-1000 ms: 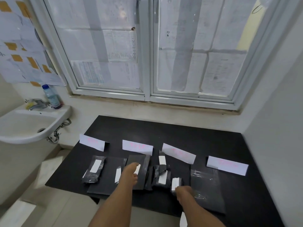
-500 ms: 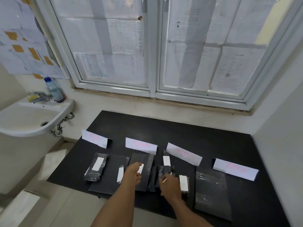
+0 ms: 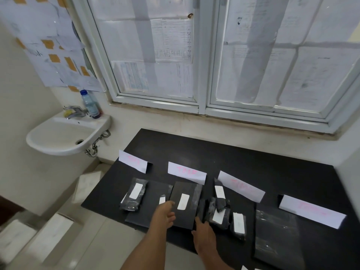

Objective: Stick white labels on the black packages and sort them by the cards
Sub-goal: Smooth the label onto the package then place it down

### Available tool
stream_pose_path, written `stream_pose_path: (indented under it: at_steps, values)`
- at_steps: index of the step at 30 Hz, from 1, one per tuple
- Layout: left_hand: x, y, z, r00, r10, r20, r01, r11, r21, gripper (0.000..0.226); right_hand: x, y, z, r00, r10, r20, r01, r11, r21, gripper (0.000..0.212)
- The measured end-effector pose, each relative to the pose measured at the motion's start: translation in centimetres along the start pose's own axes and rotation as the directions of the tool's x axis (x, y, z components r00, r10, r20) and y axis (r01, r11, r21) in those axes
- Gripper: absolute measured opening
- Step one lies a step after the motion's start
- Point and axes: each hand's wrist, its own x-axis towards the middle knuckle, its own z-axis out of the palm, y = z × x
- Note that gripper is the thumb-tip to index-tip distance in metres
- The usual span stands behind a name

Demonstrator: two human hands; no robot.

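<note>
1. A sink [image 3: 64,137] hangs on the wall left of the black worktop [image 3: 233,158].
2. White cards [image 3: 187,172] stand in a row on the worktop, with black packages [image 3: 134,193] lying in front of them.
3. The left hand [image 3: 163,213] rests at the left edge of the second card's package [image 3: 185,207]. Its fingers are bent together, but I cannot tell whether they pinch it.
4. The right hand [image 3: 203,228] reaches that package's right corner, and I cannot tell how its fingers lie.

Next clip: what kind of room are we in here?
Probably a small utility or back-office room: a wall-mounted washbasin, a window covered with printed sheets, and a black table set with white sorting cards.
</note>
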Motion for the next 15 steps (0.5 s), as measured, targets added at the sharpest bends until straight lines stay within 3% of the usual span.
stream_pose_path:
  at_steps: [5,10,15]
  values:
    - [0.4,-0.8,-0.7,1.0,-0.017,-0.013,0.017,1.0,0.009,0.038,0.9,0.1,0.0,0.997,0.046,-0.062,-0.046,0.999,0.0,0.044]
    - [0.3,-0.7,-2.0,0.999,0.006,-0.047,-0.007,1.0,-0.015,0.029,1.6,-0.2,-0.4,0.986,0.066,-0.152,-0.051,0.994,0.101,0.06]
    - [-0.4,-1.9,-3.0,0.998,-0.023,-0.053,0.022,1.0,-0.014,0.037,0.7,0.3,0.2,0.978,0.091,-0.185,-0.043,0.968,0.247,0.036]
